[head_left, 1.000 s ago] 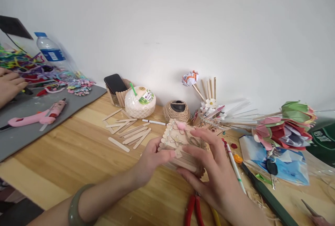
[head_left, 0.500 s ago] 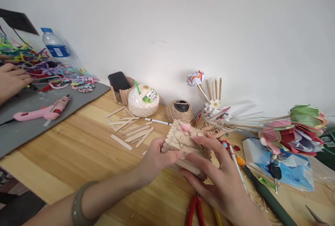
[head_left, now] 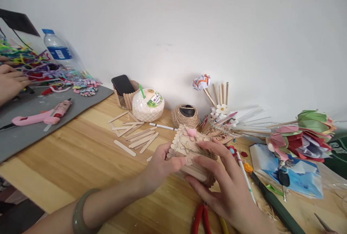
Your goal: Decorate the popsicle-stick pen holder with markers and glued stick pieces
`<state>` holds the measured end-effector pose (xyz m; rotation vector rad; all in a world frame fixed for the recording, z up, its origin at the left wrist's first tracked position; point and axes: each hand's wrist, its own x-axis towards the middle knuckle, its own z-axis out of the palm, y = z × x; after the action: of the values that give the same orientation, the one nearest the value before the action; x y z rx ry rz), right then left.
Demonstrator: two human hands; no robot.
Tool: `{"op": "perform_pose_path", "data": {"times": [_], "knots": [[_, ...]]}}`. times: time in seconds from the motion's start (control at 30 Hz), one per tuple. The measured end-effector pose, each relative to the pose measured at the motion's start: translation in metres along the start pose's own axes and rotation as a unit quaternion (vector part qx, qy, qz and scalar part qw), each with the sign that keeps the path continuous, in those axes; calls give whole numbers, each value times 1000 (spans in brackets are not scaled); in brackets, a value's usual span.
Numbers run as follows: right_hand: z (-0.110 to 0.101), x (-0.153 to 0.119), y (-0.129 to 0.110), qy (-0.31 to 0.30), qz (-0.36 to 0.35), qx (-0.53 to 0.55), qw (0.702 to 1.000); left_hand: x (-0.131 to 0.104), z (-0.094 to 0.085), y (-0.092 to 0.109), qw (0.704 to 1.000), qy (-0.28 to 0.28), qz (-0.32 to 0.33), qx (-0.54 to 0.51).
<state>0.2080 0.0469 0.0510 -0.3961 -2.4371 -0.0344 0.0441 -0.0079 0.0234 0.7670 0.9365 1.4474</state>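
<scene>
Between my two hands is a small box made of wooden craft sticks (head_left: 179, 143), tilted toward me above the table. Its top face carries a pink pompom (head_left: 192, 132), small flower outlines and bits of twine. My left hand (head_left: 162, 161) grips the left edge, thumb on the face and the other fingers hidden behind. My right hand (head_left: 222, 172) holds the near right side, its thumb below and its fingertips pressing on the decorated face. Red-handled pliers (head_left: 199, 219) lie partly under my right hand.
Loose craft sticks (head_left: 141, 140), a wrapped coconut (head_left: 148, 107) and a twine ball (head_left: 185, 116) lie behind. Paper flowers (head_left: 303, 136), a blue packet (head_left: 300, 176) and a dark green tool (head_left: 276, 201) are right. A pink glue gun (head_left: 43, 116) and another person's hand (head_left: 12, 82) are left.
The view has shifted very slightly. Both hands keep their hold on the craft-stick box, with the right fingertips moving a little on its face. The other person's hand has moved slightly left.
</scene>
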Motion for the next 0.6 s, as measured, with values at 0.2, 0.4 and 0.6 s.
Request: {"op": "perform_pose_path", "data": {"times": [0.2,0.4,0.6], "knots": [[-1,3,-6,-3,23,34,999,-1,3,2,1000,6,8,2],[3,4,-13,11,45,54,997,0,5,3,1000,21,13,-6],[6,3,-12,23,39,55,997,1,6,3,999,28,0,-16]]}}
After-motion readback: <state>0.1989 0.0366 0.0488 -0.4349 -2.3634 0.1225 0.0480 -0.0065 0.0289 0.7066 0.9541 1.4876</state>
